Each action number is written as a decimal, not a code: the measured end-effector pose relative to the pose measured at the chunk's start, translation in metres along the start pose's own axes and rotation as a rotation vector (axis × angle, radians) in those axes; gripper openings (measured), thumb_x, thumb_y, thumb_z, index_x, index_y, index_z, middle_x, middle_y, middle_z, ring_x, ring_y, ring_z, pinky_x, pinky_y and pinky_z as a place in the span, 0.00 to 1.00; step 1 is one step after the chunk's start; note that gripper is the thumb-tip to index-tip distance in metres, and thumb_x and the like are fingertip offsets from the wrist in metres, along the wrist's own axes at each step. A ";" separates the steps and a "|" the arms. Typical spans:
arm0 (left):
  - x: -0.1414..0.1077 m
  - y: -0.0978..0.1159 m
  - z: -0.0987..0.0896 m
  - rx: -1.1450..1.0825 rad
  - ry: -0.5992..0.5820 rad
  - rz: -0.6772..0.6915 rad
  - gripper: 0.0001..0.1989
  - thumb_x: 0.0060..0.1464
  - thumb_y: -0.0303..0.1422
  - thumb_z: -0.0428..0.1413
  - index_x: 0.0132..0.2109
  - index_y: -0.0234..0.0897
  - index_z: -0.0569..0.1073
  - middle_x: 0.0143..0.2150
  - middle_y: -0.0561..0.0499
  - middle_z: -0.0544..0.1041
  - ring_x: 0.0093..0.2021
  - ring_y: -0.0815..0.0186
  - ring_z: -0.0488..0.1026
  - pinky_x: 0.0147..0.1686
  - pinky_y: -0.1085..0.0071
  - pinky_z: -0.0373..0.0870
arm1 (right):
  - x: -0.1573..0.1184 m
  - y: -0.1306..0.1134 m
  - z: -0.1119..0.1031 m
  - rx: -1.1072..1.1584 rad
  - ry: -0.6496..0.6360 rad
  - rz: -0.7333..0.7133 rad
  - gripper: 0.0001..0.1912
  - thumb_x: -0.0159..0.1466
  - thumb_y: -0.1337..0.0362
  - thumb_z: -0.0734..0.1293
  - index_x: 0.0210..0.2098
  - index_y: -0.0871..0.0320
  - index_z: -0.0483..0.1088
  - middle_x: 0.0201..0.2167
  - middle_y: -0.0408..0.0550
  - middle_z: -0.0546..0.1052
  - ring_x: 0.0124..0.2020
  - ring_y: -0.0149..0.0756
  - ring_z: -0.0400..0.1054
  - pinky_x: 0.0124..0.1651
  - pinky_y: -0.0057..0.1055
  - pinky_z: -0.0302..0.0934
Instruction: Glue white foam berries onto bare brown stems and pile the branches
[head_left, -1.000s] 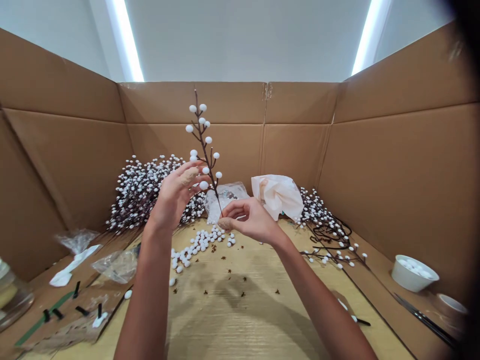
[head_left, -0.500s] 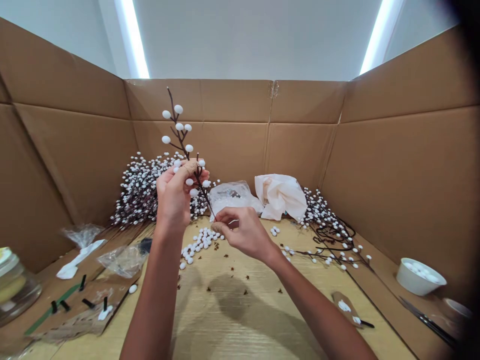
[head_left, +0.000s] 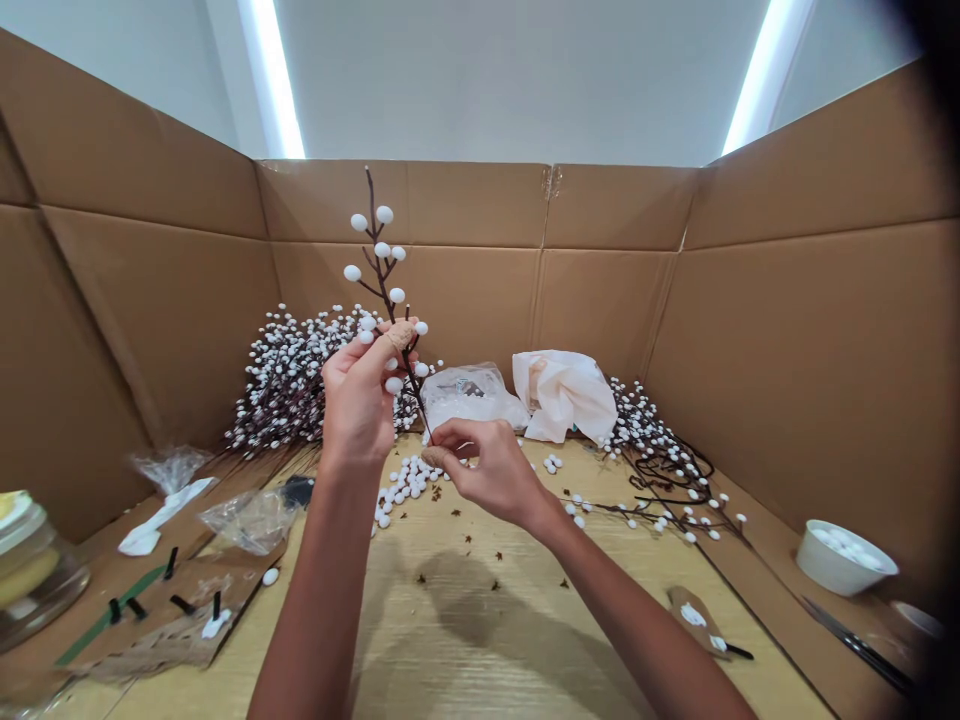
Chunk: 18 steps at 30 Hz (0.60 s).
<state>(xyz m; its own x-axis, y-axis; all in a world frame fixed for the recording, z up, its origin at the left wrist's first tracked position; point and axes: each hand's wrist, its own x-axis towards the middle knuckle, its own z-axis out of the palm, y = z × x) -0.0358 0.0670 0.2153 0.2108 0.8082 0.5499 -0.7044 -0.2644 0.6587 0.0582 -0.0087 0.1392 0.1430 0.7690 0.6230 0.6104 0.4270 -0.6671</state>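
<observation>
Here we are, close in on a thin dark-brown berry stem [head_left: 384,262], white foam balls along its twigs, standing upright in the air above the far half of a pale wood-grain tabletop [head_left: 480,620]. The left hand [head_left: 358,402] has it around the middle, fingers curled in, a tan-wrapped fingertip [head_left: 401,335] pressed to the stem. The right hand [head_left: 487,472] sits lower, thumb and forefinger pressed together at the bottom end, though those fingers hide just how much they pinch. Directly beneath lies a scatter of loose white foam berries [head_left: 405,482], with a big heap of berry branches [head_left: 292,385] far left and a tangle of thin berry branches [head_left: 660,470] to the right. The risks are clear: squeeze too hard and a foam ball could pop off its twig; loosen that low pinch and the stem could tip or drop into the loose berries. A wide swing could also snag the twigs on the heap behind.
</observation>
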 end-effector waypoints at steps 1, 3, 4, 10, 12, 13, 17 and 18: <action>0.000 0.000 0.000 0.005 -0.001 0.004 0.05 0.35 0.28 0.65 0.25 0.35 0.77 0.30 0.52 0.78 0.24 0.75 0.69 0.22 0.78 0.64 | 0.000 0.001 0.000 0.007 -0.006 0.000 0.04 0.57 0.68 0.66 0.30 0.61 0.73 0.26 0.45 0.77 0.27 0.27 0.69 0.33 0.24 0.65; -0.001 -0.001 0.000 0.017 -0.013 0.021 0.04 0.36 0.28 0.65 0.25 0.35 0.78 0.30 0.52 0.78 0.25 0.75 0.68 0.22 0.79 0.63 | 0.000 0.003 0.001 0.018 -0.017 0.008 0.04 0.57 0.67 0.66 0.30 0.62 0.73 0.26 0.46 0.77 0.27 0.27 0.69 0.33 0.25 0.65; -0.001 -0.001 0.000 0.025 -0.022 0.029 0.04 0.36 0.28 0.65 0.25 0.35 0.78 0.29 0.52 0.77 0.25 0.75 0.68 0.22 0.79 0.63 | 0.000 0.004 0.000 0.021 -0.023 0.014 0.04 0.57 0.67 0.66 0.30 0.62 0.73 0.26 0.46 0.77 0.27 0.27 0.69 0.34 0.25 0.65; -0.005 -0.005 0.004 0.110 -0.090 0.006 0.05 0.35 0.28 0.65 0.24 0.36 0.77 0.26 0.53 0.76 0.23 0.75 0.66 0.19 0.79 0.59 | -0.001 0.008 -0.024 0.115 -0.273 0.113 0.10 0.57 0.60 0.68 0.32 0.61 0.73 0.29 0.47 0.77 0.29 0.28 0.69 0.33 0.26 0.64; -0.007 -0.007 0.007 0.110 -0.136 0.013 0.05 0.36 0.28 0.66 0.24 0.36 0.77 0.27 0.53 0.76 0.26 0.74 0.69 0.22 0.79 0.63 | -0.002 0.012 -0.045 0.199 -0.463 0.183 0.14 0.56 0.56 0.69 0.34 0.61 0.73 0.32 0.48 0.77 0.31 0.29 0.70 0.37 0.27 0.65; -0.008 -0.009 0.008 0.108 -0.163 0.016 0.05 0.36 0.28 0.66 0.24 0.37 0.77 0.27 0.53 0.76 0.27 0.73 0.70 0.24 0.78 0.64 | -0.004 0.015 -0.057 0.238 -0.523 0.231 0.15 0.56 0.55 0.68 0.36 0.62 0.73 0.33 0.48 0.77 0.32 0.29 0.70 0.39 0.28 0.66; -0.013 -0.015 0.013 0.125 -0.288 0.024 0.03 0.39 0.28 0.65 0.25 0.37 0.78 0.27 0.52 0.77 0.28 0.71 0.72 0.29 0.75 0.68 | -0.015 0.037 -0.097 0.249 -0.370 0.377 0.20 0.61 0.51 0.63 0.38 0.63 0.72 0.35 0.52 0.77 0.34 0.29 0.71 0.41 0.28 0.66; -0.015 -0.016 0.015 0.128 -0.315 0.022 0.02 0.41 0.28 0.65 0.26 0.37 0.78 0.27 0.52 0.77 0.29 0.71 0.72 0.30 0.74 0.69 | -0.020 0.045 -0.103 0.185 -0.322 0.394 0.20 0.62 0.51 0.61 0.37 0.63 0.71 0.34 0.52 0.76 0.33 0.29 0.71 0.40 0.28 0.66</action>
<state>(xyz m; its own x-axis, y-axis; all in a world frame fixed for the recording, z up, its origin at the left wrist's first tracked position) -0.0178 0.0516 0.2043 0.4091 0.6048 0.6832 -0.6247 -0.3601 0.6929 0.1632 -0.0536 0.1392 0.0703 0.9823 0.1737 0.4074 0.1307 -0.9038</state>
